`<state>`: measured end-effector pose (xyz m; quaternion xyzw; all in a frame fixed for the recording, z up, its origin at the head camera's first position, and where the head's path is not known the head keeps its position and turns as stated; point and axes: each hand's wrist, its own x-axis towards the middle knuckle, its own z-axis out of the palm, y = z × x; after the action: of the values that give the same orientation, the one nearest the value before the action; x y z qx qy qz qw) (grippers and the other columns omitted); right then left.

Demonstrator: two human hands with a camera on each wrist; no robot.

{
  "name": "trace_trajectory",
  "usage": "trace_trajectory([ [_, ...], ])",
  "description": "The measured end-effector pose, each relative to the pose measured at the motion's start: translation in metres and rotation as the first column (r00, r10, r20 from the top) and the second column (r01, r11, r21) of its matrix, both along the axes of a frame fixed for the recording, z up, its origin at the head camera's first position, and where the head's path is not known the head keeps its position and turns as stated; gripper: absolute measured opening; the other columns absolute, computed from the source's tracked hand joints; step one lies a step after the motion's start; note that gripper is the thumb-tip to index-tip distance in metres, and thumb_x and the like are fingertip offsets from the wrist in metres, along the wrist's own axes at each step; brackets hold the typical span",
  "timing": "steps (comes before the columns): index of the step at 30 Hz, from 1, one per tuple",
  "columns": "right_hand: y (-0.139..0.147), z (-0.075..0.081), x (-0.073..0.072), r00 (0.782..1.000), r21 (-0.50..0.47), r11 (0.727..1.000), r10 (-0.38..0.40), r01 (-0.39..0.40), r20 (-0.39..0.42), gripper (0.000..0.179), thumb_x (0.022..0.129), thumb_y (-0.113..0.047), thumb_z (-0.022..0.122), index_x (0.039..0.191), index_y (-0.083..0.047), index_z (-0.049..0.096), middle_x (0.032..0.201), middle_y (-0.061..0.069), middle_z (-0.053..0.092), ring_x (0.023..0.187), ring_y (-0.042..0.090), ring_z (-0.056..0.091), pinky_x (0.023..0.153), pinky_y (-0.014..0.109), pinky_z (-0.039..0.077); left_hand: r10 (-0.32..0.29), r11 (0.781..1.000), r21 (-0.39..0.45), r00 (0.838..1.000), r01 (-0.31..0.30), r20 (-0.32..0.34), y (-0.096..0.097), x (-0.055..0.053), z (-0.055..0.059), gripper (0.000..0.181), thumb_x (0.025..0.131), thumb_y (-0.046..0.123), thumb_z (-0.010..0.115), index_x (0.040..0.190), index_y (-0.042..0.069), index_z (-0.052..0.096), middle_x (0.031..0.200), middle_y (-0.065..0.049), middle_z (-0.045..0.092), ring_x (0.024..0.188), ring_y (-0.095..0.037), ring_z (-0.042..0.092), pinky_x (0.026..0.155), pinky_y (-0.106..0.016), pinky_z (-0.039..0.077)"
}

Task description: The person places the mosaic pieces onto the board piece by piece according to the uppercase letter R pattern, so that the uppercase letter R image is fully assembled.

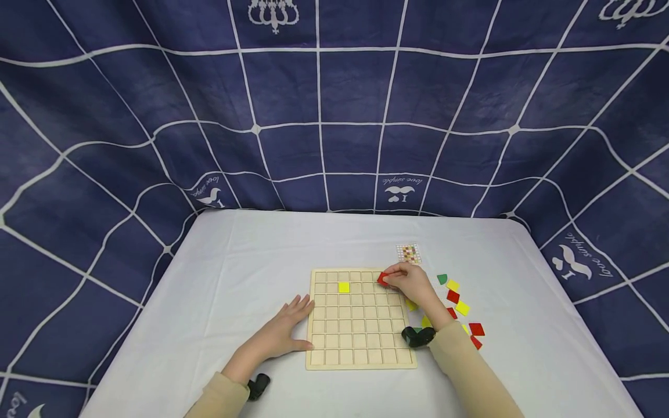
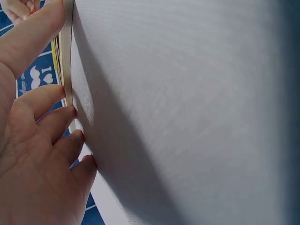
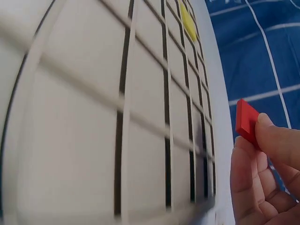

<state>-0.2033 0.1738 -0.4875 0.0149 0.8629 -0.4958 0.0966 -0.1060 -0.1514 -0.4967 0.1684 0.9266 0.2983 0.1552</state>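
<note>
A wooden grid board [image 1: 360,357] lies flat on the white cloth. One yellow square tile [image 1: 344,287] sits in a cell of its second row from the far edge. My right hand [image 1: 414,284] pinches a red square tile [image 3: 247,123] between thumb and fingers, above the far right part of the board. In the right wrist view the red tile is tilted and held clear of the grid. My left hand [image 1: 284,328] rests at the board's left edge, fingers spread, and in the left wrist view the thumb and fingertips touch that edge.
Loose red, yellow and green tiles [image 1: 462,307] lie scattered right of the board, some partly hidden by the right forearm. A small printed pattern card [image 1: 407,253] lies beyond the board's far right corner. A dark blue curtain [image 1: 345,151] hangs behind the table [image 1: 251,249].
</note>
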Motion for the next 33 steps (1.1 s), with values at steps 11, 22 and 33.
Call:
trace_trajectory([
  [11, -0.045, -0.004, 0.0, 0.993, 0.058, 0.993, 0.105, -0.102, -0.058, 0.009, 0.087, -0.014, 0.074, 0.095, -0.013, 0.075, 0.086, 0.0, 0.075, 0.072, 0.009, 0.065, 0.068, 0.025, 0.053, 0.006, 1.0, -0.01, 1.0, -0.006, -0.01, 0.0, -0.001, -0.003, 0.095, 0.074, 0.035, 0.083, 0.151, 0.004, 0.037, 0.162, -0.013, 0.026, 0.152, -0.034, 0.016, 0.124, -0.053, 0.015],
  [22, -0.059, -0.009, -0.001, 0.984, 0.137, 0.981, 0.148, -0.134, -0.095, 0.005, 0.087, -0.014, 0.074, 0.088, -0.018, 0.077, 0.085, -0.003, 0.072, 0.074, 0.01, 0.059, 0.07, 0.026, 0.052, -0.003, 1.0, -0.021, 1.0, 0.003, -0.014, 0.0, -0.002, -0.006, 0.094, 0.075, 0.036, 0.083, 0.151, 0.005, 0.036, 0.162, -0.013, 0.025, 0.153, -0.034, 0.016, 0.124, -0.053, 0.015],
  [33, -0.062, -0.007, 0.001, 0.963, 0.247, 0.955, 0.21, -0.164, -0.171, 0.006, 0.087, -0.011, 0.074, 0.086, -0.016, 0.077, 0.09, 0.0, 0.068, 0.081, 0.013, 0.059, 0.076, 0.032, 0.053, -0.003, 1.0, -0.014, 1.0, 0.003, -0.013, 0.0, -0.001, -0.003, 0.094, 0.075, 0.034, 0.083, 0.151, 0.005, 0.037, 0.162, -0.013, 0.026, 0.152, -0.034, 0.016, 0.124, -0.053, 0.015],
])
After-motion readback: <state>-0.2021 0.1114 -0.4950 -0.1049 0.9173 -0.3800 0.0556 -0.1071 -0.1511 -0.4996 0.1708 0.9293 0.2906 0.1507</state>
